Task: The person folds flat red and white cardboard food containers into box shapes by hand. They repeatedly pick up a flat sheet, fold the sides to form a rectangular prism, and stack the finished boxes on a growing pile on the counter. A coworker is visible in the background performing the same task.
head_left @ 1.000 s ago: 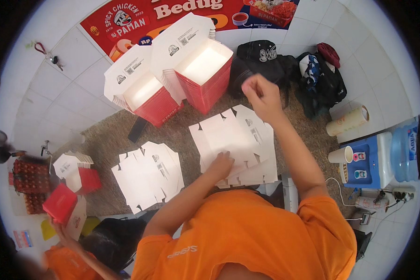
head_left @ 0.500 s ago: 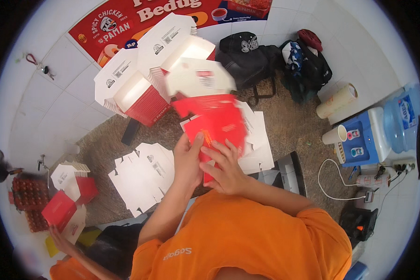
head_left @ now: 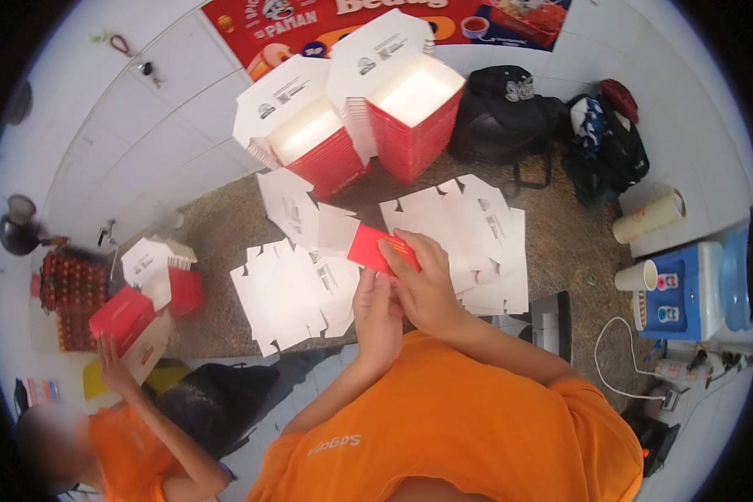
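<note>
A partly folded cardboard food box (head_left: 365, 248) is between my two hands above the counter. Its red side wall faces up, and its white inside and lid flap stretch away to the far left. My left hand (head_left: 378, 322) pinches the near edge of the box from below. My right hand (head_left: 429, 280) grips the red wall, its fingers bent over it. Flat white box blanks lie on either side: one pile (head_left: 280, 293) under and left of the box, another pile (head_left: 502, 243) to the right of my hands.
Two tall stacks of folded red-and-white boxes (head_left: 417, 125) stand at the back. Black bags (head_left: 498, 121), a plastic-wrap roll (head_left: 649, 216), a paper cup (head_left: 636, 275) and a blue-and-white water dispenser (head_left: 686, 293) are rightward. At left, a co-worker's hand (head_left: 119, 368) touches a red box (head_left: 123, 320).
The box has turned in my hands: its lid now points far left instead of straight away, and white inner faces show. My right hand has shifted onto the red wall. My view has swung left.
</note>
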